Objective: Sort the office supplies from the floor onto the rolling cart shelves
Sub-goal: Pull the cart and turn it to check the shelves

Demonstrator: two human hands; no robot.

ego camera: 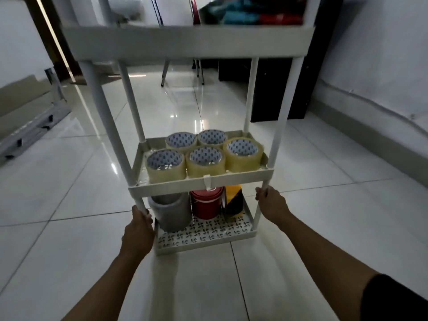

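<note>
A white three-tier rolling cart (234, 179) stands on the tiled floor in front of me. Its middle shelf holds several clear packing tape rolls (205, 161). The bottom shelf carries a grey roll (170, 210), a red roll (206, 203) and a yellow-and-black roll (234, 200). The top shelf (185, 40) is seen edge-on, with blurred red and teal items above it. My left hand (139, 230) is wrapped around the cart's near left post just under the middle shelf. My right hand (269, 202) grips the near right post at the same height.
Glossy white floor tiles (69, 205) surround the cart. Chair legs (183, 72) and a dark cabinet (278, 89) stand behind it. A white wall with a cable runs along the right. A grey metal frame (30, 130) lies at the left.
</note>
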